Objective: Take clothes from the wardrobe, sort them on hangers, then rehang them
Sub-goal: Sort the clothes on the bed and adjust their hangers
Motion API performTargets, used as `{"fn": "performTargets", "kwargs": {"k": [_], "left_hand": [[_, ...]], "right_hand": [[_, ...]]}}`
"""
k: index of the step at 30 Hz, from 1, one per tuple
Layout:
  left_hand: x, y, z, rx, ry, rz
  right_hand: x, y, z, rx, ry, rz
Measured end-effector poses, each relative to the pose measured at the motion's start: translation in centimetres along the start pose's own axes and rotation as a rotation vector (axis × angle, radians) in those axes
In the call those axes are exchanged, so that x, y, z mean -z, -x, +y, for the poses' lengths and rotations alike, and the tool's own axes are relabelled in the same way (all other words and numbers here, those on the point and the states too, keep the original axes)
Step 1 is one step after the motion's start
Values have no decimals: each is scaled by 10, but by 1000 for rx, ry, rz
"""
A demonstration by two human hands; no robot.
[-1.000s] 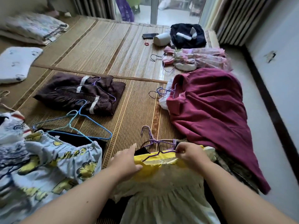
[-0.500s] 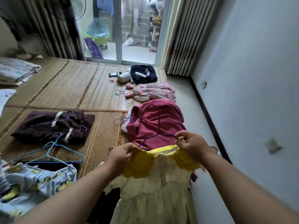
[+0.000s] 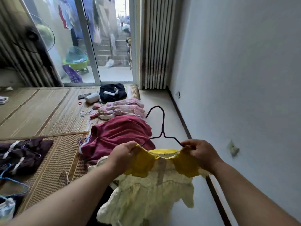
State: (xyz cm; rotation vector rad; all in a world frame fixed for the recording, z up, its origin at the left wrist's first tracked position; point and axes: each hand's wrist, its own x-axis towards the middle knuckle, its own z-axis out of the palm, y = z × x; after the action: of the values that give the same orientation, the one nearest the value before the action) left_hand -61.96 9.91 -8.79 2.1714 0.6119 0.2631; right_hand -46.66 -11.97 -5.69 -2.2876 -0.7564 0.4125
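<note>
The yellow dress [image 3: 154,185] hangs in the air, near and in the middle. The left hand [image 3: 123,154] pinches its left shoulder with curled fingers [image 3: 131,148], the right hand [image 3: 202,152] its right shoulder. A dark hanger [image 3: 162,126] sticks up from the neck. Farther off, a red top [image 3: 120,132] and then pink clothes [image 3: 123,108] lie on the mat [image 3: 53,118].
</note>
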Motion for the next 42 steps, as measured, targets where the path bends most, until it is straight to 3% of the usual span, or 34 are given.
{"fn": "performTargets", "kwargs": {"k": [7,18,38,42], "left_hand": [[-86,-42,92,23,-12,36],[-111,-144,87,117,78,84],[-9,-551,-9,354,-136,56],[3,-632,-34,467,-128,142]], "right_hand": [[111,-43,72,11,0,-43],[138,-177,88,91,14,-97],[69,-666,12,201,139,-295],[42,-789,-9,292,175,-386]]}}
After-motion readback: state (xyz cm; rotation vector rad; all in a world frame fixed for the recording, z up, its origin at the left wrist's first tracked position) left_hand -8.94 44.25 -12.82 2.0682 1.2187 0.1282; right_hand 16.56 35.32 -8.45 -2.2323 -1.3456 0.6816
